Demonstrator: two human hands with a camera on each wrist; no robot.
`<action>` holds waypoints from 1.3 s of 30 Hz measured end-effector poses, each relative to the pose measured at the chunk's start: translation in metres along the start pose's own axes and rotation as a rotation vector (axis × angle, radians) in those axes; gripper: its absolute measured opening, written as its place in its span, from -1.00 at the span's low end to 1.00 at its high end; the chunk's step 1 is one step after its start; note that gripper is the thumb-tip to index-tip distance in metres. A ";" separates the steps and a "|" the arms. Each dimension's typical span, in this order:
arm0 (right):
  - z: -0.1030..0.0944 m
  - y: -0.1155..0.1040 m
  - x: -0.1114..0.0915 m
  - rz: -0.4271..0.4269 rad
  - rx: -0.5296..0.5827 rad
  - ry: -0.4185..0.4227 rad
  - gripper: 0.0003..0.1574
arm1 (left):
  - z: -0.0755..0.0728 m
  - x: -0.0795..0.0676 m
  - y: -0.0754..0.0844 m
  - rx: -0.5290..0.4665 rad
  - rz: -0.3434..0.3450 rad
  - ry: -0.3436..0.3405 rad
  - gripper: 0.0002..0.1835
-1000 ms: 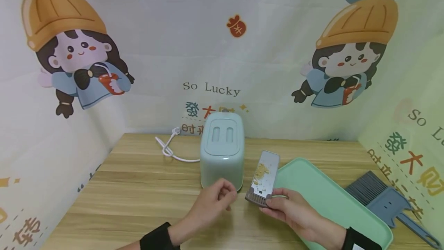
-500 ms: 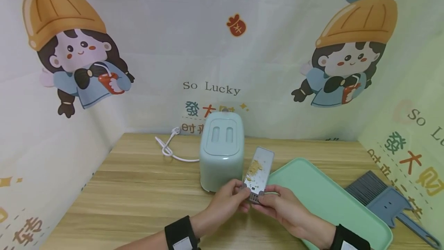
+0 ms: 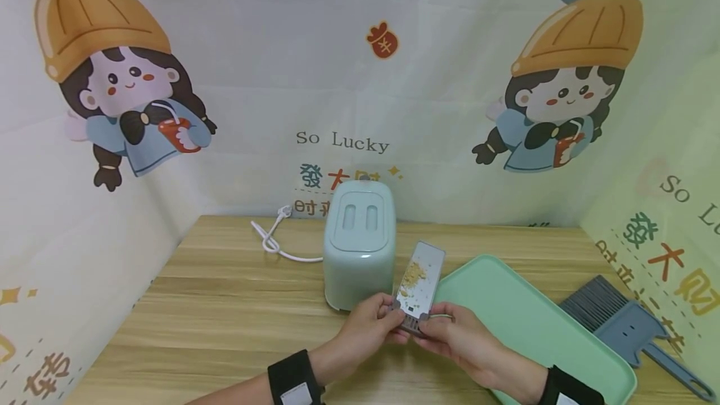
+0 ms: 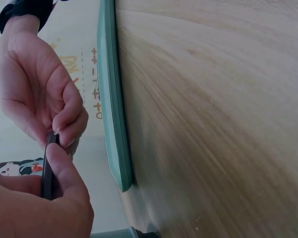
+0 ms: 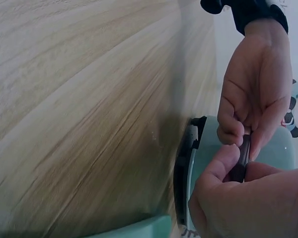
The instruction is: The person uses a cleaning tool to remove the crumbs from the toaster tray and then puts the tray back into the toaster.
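Note:
Both hands hold a flat metal crumb tray by its grey slotted end, in front and to the right of the mint-green toaster. Yellowish crumbs lie scattered on its upper face. My left hand pinches the near left corner, thumb on top. At the near right corner, my right hand pinches it the same way. Both wrist views show the crumb tray's dark edge from the side, held above the table between fingers and thumbs. The far end stays free of the hands.
A green serving tray lies on the wooden table to the right, partly behind my right arm. Past it is a blue-grey brush. The toaster's white cord lies coiled to its left. A printed cloth hangs behind.
My left hand has moved right from in front of the toaster and gripped the crumb tray's near left corner. My right hand and the crumb tray have shifted slightly left.

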State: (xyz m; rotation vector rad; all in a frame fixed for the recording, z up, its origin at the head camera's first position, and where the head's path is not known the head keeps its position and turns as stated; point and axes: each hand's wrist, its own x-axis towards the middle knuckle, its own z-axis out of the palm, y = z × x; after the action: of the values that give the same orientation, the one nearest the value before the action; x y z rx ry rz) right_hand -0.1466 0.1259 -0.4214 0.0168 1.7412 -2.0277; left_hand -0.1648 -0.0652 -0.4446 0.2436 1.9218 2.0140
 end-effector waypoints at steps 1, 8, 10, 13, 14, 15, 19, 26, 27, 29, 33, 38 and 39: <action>-0.001 -0.001 -0.001 0.005 -0.016 -0.005 -0.42 | 0.000 0.000 0.000 -0.005 -0.002 0.001 -0.75; -0.030 -0.010 -0.010 -0.012 -0.257 0.069 -0.45 | -0.004 -0.005 0.005 -0.005 -0.014 0.000 -0.74; -0.046 -0.013 -0.012 -0.062 -0.387 0.126 -0.52 | -0.005 -0.006 0.007 0.001 -0.017 -0.002 -0.74; -0.075 -0.020 -0.017 -0.119 -0.587 0.219 -0.61 | -0.005 -0.007 0.008 0.013 -0.017 -0.003 -0.75; -0.085 -0.023 -0.019 -0.126 -0.653 0.238 -0.63 | -0.006 -0.007 0.008 0.019 -0.016 -0.003 -0.74; -0.095 -0.025 -0.021 -0.130 -0.717 0.256 -0.64 | -0.006 -0.007 0.008 0.025 -0.014 -0.001 -0.74; -0.137 -0.034 -0.031 -0.177 -0.992 0.284 -0.66 | -0.006 -0.006 0.008 0.049 -0.011 0.002 -0.74; -0.201 -0.030 -0.042 -0.250 -1.346 0.370 -0.84 | -0.006 -0.005 0.008 0.054 -0.022 -0.003 -0.74; -0.206 -0.027 -0.042 -0.254 -1.377 0.374 -0.87 | -0.006 -0.005 0.008 0.055 -0.023 -0.003 -0.74; -0.216 -0.021 -0.043 -0.253 -1.434 0.376 -0.92 | -0.006 -0.006 0.009 0.056 -0.023 -0.005 -0.74; -0.223 -0.013 -0.044 -0.222 -1.519 0.382 -0.89 | -0.007 -0.007 0.011 0.059 -0.028 -0.005 -0.76; -0.221 -0.010 -0.045 -0.196 -1.556 0.403 -0.75 | -0.007 -0.007 0.012 0.064 -0.028 -0.008 -0.77; -0.221 -0.009 -0.044 -0.203 -1.563 0.404 -0.72 | -0.008 -0.007 0.011 0.065 -0.028 -0.007 -0.76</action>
State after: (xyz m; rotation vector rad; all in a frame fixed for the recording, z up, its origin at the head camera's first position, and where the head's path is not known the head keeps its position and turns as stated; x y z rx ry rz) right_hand -0.1733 0.3489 -0.4427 -0.2607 3.1541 -0.2684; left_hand -0.1622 -0.0754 -0.4329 0.2385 1.9778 1.9320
